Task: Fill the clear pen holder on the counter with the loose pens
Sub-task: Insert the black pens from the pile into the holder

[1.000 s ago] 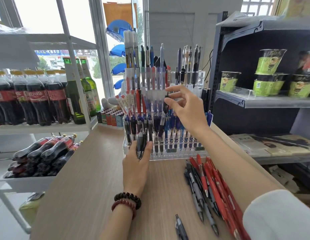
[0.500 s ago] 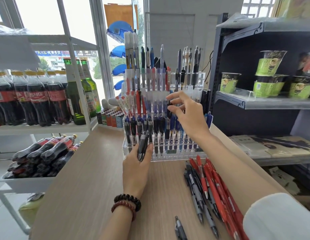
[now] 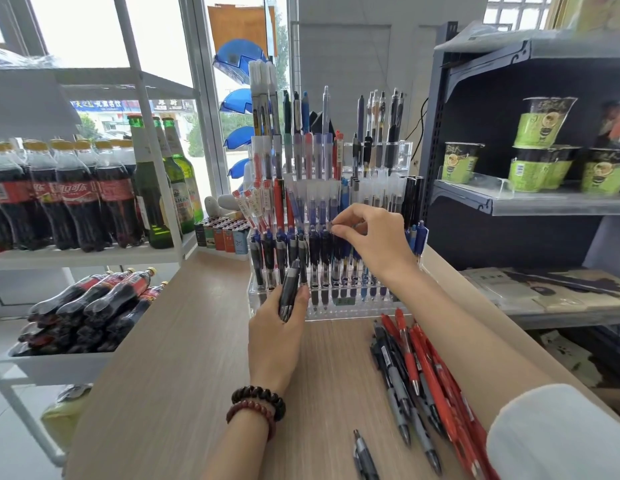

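Cola bottles [image 3: 59,195] and green glass bottles [image 3: 163,181] on white rack [image 3: 93,258], left; lighters [image 3: 221,234] just beside; noodle cups [image 3: 544,143] on grey shelf [image 3: 530,205], right.

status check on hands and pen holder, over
Left hand grips a bundle of dark pens by the clear pen holder front. Right hand pinches a single pen in its lower rows. Loose pens wait on the counter; no obstruction seen.

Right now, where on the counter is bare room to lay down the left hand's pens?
Widest bare counter: left of the left hand and its held pens, back to the lighters. A narrower strip runs between that forearm and the loose pens. Crowded: the pen holder's front, where the right hand pinches a pen.
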